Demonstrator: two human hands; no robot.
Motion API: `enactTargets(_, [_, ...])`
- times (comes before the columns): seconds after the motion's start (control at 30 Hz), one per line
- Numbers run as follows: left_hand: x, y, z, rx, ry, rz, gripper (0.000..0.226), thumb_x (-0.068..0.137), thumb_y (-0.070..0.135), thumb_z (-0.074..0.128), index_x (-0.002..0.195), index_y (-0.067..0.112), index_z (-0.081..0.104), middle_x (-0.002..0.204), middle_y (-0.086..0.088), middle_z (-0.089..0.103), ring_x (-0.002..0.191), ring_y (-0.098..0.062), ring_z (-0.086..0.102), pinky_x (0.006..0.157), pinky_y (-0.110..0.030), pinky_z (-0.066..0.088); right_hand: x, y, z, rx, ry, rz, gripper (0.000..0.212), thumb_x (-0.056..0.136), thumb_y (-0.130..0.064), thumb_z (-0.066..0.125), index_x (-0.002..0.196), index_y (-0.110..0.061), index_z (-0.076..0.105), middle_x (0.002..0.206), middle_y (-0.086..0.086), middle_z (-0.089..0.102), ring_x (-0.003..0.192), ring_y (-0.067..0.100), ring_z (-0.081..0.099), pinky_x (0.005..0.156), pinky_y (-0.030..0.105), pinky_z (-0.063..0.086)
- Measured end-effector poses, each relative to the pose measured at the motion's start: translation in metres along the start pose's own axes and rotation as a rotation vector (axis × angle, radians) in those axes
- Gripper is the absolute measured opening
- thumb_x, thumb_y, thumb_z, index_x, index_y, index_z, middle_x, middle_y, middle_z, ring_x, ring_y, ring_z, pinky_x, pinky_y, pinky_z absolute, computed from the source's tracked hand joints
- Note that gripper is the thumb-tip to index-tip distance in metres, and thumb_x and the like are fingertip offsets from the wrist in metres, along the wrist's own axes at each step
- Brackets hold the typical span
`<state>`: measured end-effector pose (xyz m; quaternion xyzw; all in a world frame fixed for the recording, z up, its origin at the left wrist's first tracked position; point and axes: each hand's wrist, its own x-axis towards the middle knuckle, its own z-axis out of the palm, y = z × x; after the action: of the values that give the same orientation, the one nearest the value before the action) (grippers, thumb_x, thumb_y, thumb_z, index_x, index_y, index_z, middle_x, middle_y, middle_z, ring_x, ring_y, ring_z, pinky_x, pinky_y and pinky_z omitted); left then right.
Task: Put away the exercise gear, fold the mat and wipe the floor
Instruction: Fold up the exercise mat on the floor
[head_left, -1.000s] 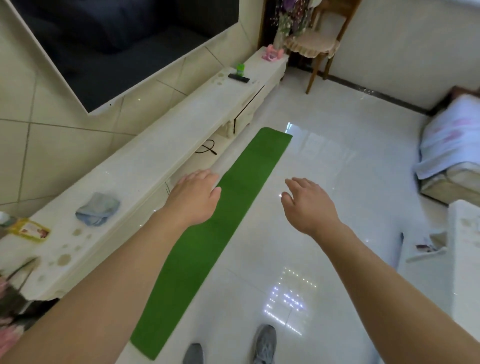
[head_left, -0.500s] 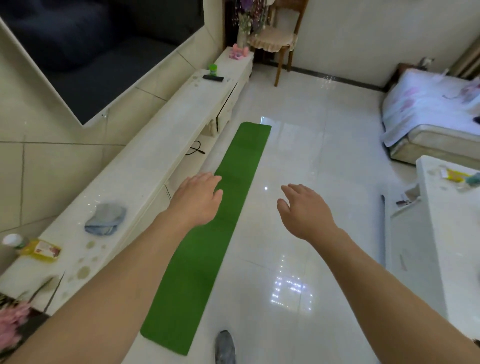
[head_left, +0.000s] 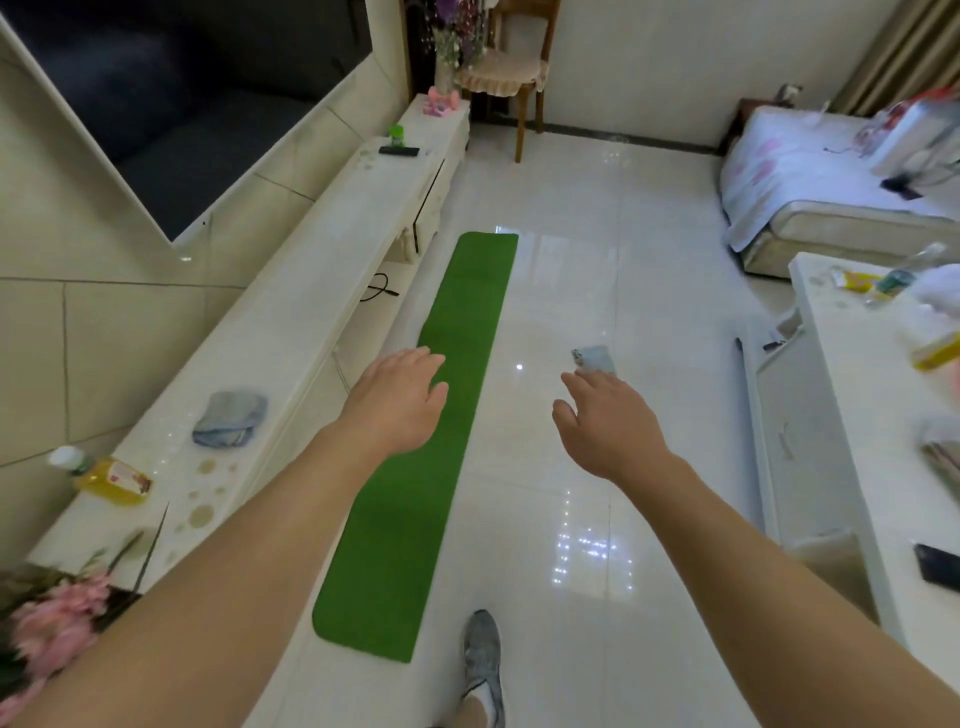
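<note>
No legible text, labels or numbers anywhere.

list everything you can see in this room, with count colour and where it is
tv stand: 1, white, along the left side
tv: 1, black, mounted above the tv stand
mat: 1, green, flat on the floor beside the tv stand
cloth: 1, grey-blue, folded on the tv stand
bottle: 1, yellow, lying on the tv stand's near end
remote: 1, black, tv stand's far end
chair: 1, wooden, far end of the room
bed: 1, white and pink cover, far right
table: 1, white, right side
phone: 1, black, table's near end
flowers: 1 bunch, pink, bottom left
shoe: 1, grey, by the mat's near end
left hand: 1, open, over the mat's left edge
right hand: 1, open, over bare floor
</note>
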<state>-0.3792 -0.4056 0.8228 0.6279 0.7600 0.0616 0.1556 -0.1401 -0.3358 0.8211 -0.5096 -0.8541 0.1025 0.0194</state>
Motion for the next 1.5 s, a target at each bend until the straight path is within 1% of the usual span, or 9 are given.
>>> enactTargets(0.17, [-0.043, -0.004, 0.004, 0.011, -0.017, 0.023, 0.050, 0.104, 0.035, 0.035, 0.150, 0.017, 0.037, 0.153, -0.002, 0.041, 0.141, -0.022, 0.037, 0.118, -0.044, 0.028, -0.045, -0.015, 0.006, 0.024, 0.000, 0.037, 0.039, 0.096, -0.031, 0.037, 0.120, -0.007, 0.057, 0.119, 0.008, 0.060, 0.111, 0.028, 0.051, 0.095, 0.040, 0.041])
enactTargets(0.23, [-0.055, -0.007, 0.003, 0.003, -0.025, 0.018, 0.050, 0.104, 0.035, 0.035, 0.151, 0.017, 0.036, 0.155, -0.002, 0.039, 0.143, -0.021, 0.035, 0.119, -0.043, 0.027, -0.057, -0.020, 0.007, 0.037, -0.005, 0.045, 0.039, 0.097, -0.031, 0.037, 0.121, -0.007, 0.057, 0.119, 0.007, 0.060, 0.111, 0.028, 0.051, 0.094, 0.039, 0.041])
enactTargets(0.37, [-0.070, -0.018, 0.003, -0.004, -0.036, 0.003, 0.051, 0.105, 0.036, 0.034, 0.153, 0.019, 0.033, 0.159, -0.001, 0.033, 0.147, -0.020, 0.028, 0.122, -0.041, 0.022, -0.065, -0.031, 0.010, 0.049, -0.011, 0.047, 0.040, 0.098, -0.030, 0.036, 0.125, -0.007, 0.055, 0.125, 0.008, 0.058, 0.118, 0.028, 0.048, 0.098, 0.039, 0.039])
enactTargets(0.7, [-0.062, -0.070, 0.020, -0.008, -0.103, -0.044, 0.052, 0.106, 0.037, 0.033, 0.155, 0.020, 0.029, 0.161, 0.001, 0.028, 0.149, -0.019, 0.025, 0.122, -0.038, 0.017, -0.036, -0.070, 0.053, 0.075, -0.066, 0.060, 0.039, 0.098, -0.030, 0.036, 0.123, -0.007, 0.055, 0.123, 0.006, 0.059, 0.115, 0.025, 0.048, 0.097, 0.037, 0.039])
enactTargets(0.9, [-0.030, -0.116, 0.040, 0.009, -0.150, -0.045, 0.052, 0.105, 0.038, 0.035, 0.153, 0.019, 0.031, 0.159, -0.001, 0.033, 0.146, -0.020, 0.029, 0.122, -0.042, 0.022, -0.006, -0.100, 0.089, 0.064, -0.074, 0.099, 0.039, 0.099, -0.029, 0.036, 0.125, -0.008, 0.055, 0.126, 0.007, 0.057, 0.118, 0.026, 0.047, 0.099, 0.036, 0.037])
enactTargets(1.0, [-0.013, -0.136, 0.055, 0.013, -0.186, -0.032, 0.052, 0.105, 0.039, 0.036, 0.153, 0.018, 0.031, 0.157, -0.001, 0.034, 0.145, -0.020, 0.031, 0.121, -0.043, 0.023, 0.008, -0.109, 0.111, 0.068, -0.096, 0.128, 0.040, 0.099, -0.030, 0.036, 0.129, -0.009, 0.053, 0.129, 0.006, 0.056, 0.119, 0.025, 0.046, 0.099, 0.035, 0.037])
enactTargets(1.27, [0.032, -0.190, 0.110, 0.055, -0.227, 0.009, 0.053, 0.105, 0.039, 0.035, 0.153, 0.016, 0.031, 0.158, -0.003, 0.034, 0.145, -0.021, 0.030, 0.121, -0.041, 0.023, 0.047, -0.110, 0.179, 0.070, -0.117, 0.179, 0.040, 0.099, -0.030, 0.036, 0.129, -0.009, 0.052, 0.129, 0.005, 0.056, 0.120, 0.025, 0.046, 0.099, 0.036, 0.038])
enactTargets(1.4, [0.051, -0.206, 0.163, 0.047, -0.238, -0.014, 0.055, 0.105, 0.039, 0.035, 0.154, 0.017, 0.028, 0.161, -0.004, 0.028, 0.148, -0.021, 0.025, 0.123, -0.041, 0.019, 0.069, -0.101, 0.235, 0.071, -0.152, 0.144, 0.042, 0.099, -0.031, 0.036, 0.132, -0.010, 0.051, 0.130, 0.006, 0.056, 0.121, 0.025, 0.046, 0.099, 0.035, 0.037])
enactTargets(1.5, [0.071, -0.223, 0.220, 0.053, -0.221, -0.018, 0.055, 0.104, 0.039, 0.035, 0.154, 0.017, 0.028, 0.161, -0.003, 0.029, 0.147, -0.021, 0.026, 0.123, -0.042, 0.019, 0.090, -0.087, 0.293, 0.090, -0.152, 0.105, 0.043, 0.099, -0.031, 0.037, 0.136, -0.012, 0.049, 0.134, 0.005, 0.054, 0.124, 0.024, 0.045, 0.099, 0.034, 0.037])
